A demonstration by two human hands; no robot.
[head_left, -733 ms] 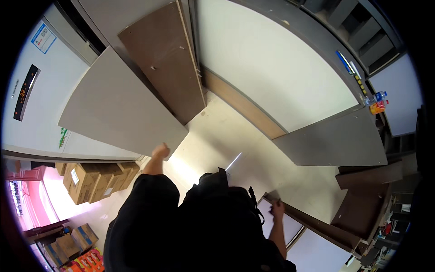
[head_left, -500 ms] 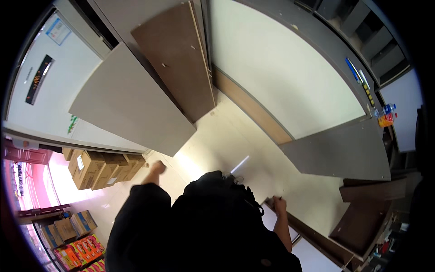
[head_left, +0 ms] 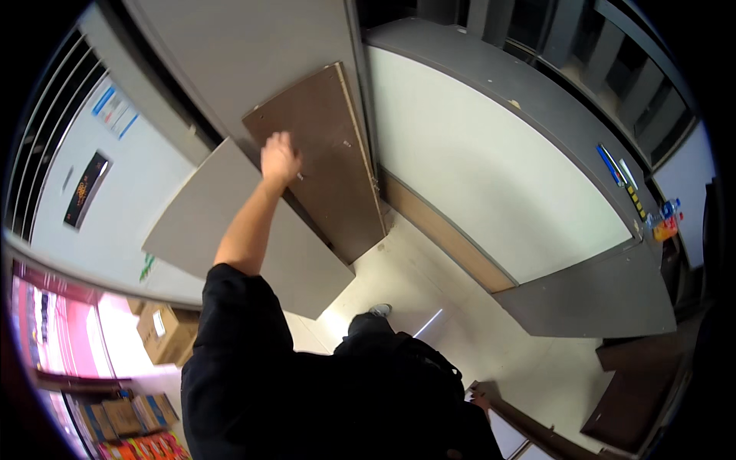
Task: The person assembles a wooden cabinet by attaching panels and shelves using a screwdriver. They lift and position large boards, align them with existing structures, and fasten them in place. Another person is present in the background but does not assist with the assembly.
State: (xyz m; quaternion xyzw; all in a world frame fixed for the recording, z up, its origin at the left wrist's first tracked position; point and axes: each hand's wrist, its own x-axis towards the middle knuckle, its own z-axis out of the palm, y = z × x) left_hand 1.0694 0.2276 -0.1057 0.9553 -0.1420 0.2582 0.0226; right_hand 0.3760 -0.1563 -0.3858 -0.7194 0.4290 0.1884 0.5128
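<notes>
My left hand (head_left: 280,159) is raised at the end of an outstretched arm, fingers loosely bent and slightly apart, with nothing visible in it. It is in front of a brown board (head_left: 326,169) that leans against a tall grey wall panel, and close to the upper edge of a light grey panel (head_left: 245,222). Whether the fingers touch either one I cannot tell. Low on the right, my right hand (head_left: 480,401) is closed around the end of a brown-edged white panel (head_left: 507,435); my black sleeve partly hides this hand.
A curved counter (head_left: 491,161) with a white front stands ahead, bottles (head_left: 665,218) at its right end. Cardboard boxes (head_left: 166,335) sit at the left, by a white appliance (head_left: 126,184). Dark brown panels (head_left: 632,406) lie at the right, on the pale floor (head_left: 429,307).
My left hand has risen from beside the cardboard boxes up to the leaning boards. My right hand stays at the end of the brown-edged panel. The whole view has shifted with my head.
</notes>
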